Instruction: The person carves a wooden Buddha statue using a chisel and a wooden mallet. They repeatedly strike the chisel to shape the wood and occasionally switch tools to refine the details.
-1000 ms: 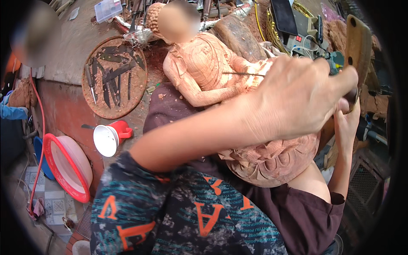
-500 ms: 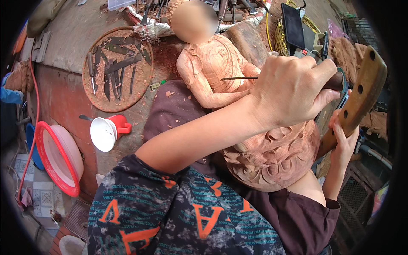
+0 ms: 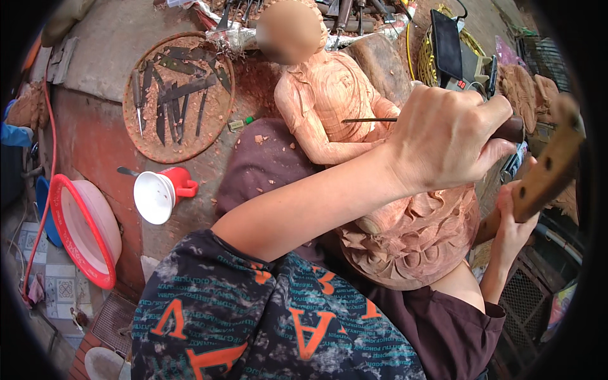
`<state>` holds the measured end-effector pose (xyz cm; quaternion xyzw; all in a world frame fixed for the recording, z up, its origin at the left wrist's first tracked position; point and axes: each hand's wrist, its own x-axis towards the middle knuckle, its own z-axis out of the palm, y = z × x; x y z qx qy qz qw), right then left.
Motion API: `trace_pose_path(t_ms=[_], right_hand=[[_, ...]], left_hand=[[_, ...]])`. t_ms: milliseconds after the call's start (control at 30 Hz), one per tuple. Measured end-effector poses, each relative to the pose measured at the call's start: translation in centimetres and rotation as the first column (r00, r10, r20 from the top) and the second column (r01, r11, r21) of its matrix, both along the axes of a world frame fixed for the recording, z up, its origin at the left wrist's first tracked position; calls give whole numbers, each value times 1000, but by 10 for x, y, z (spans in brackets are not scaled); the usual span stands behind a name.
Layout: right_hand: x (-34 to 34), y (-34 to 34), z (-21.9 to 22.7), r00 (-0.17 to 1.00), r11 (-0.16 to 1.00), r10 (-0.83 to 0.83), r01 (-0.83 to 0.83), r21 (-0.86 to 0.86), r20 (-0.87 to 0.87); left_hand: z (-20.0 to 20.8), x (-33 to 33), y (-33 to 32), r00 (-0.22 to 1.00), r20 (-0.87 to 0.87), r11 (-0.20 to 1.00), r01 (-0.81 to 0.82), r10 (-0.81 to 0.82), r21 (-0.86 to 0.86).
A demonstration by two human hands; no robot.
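Note:
A carved wooden statue of a seated figure (image 3: 332,104) leans across my lap, its round petalled base (image 3: 405,247) toward me. Reaching across it from the left, my left hand (image 3: 453,136) is closed around the dark handle of a wood chisel (image 3: 370,120). The chisel's thin shank points left, its tip at the statue's torso or just over it; contact is unclear. On the right, my right hand (image 3: 514,218) grips a long, flat wooden mallet (image 3: 538,177) with dark round holes. Its upper end is blurred, near the chisel handle's butt but apart from it.
A round woven tray (image 3: 218,123) of blades and chips lies at the left, a red-and-white cup (image 3: 155,197) below it. A pink basin (image 3: 88,231) stands farther left. Many carving tools (image 3: 345,16) lie at the back, beside a dark phone-like device (image 3: 446,47) and yellow cable (image 3: 429,60).
The mallet's upper end has shifted slightly right and down, blurred by motion. The statue and my left hand with the chisel appear a little farther right; the view has shifted slightly too.

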<state>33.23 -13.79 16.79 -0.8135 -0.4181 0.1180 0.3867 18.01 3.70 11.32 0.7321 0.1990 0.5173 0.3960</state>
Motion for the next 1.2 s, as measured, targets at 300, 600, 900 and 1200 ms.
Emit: trace_pose_path(t_ms=[300,600,900,1200], right_hand=[[-9,1,11,988,999,53,-52,-11,148],[3,-7,2,952,991,130,-118,-60,276],[-4,-11,1,967,996,90,-81,-47,239],[-11,-15,1,970,998,55,-45,-50,238]], left_hand=[[1,-3,-1,999,38,1000,15,-15,-3],[0,-9,-4,998,35,999,52,-53,7],[-1,-21,-7,990,63,992,122,-123,25],[-2,-21,-8,985,85,989,147,-147,12]])
